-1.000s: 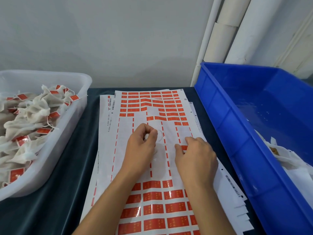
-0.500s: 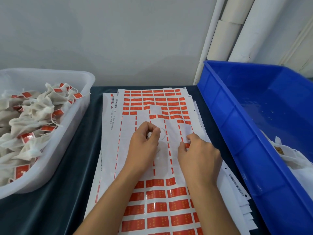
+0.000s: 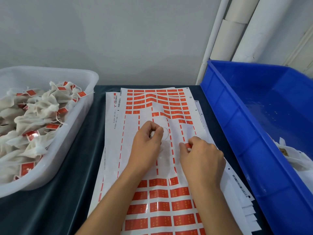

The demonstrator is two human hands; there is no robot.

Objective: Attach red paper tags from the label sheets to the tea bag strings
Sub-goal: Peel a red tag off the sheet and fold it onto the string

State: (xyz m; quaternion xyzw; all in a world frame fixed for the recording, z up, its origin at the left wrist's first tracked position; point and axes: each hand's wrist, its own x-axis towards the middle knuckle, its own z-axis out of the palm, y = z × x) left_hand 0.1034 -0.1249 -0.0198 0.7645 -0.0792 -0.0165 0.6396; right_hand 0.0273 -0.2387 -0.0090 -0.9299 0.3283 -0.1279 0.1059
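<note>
A stack of label sheets (image 3: 149,167) runs down the middle of the dark tabletop (image 3: 72,175), from the far edge to the near one. Rows of red tags remain at its far and near ends; the middle stretch is peeled bare. A white tub (image 3: 67,133) heaped with tagged tea bags (image 3: 33,119) sits along the left edge, and a blue bin (image 3: 237,129) along the right, with a few bags showing at its near right corner. White rolls (image 3: 237,28) lean against the wall behind the bin.

Over the bare stretch, the left hand (image 3: 145,146) curls round a small white bag (image 3: 153,133), its string (image 3: 166,133) looping out to the right. The right hand (image 3: 201,158) pinches a red tag (image 3: 188,146) between thumb and fingertip. Both hands hide most of what they hold, and the string is faint against the white sheet. The tub and bin are cut off by the frame edges.

Against the earlier pictures, both hands sit in much the same place, the tag slightly more lifted.
</note>
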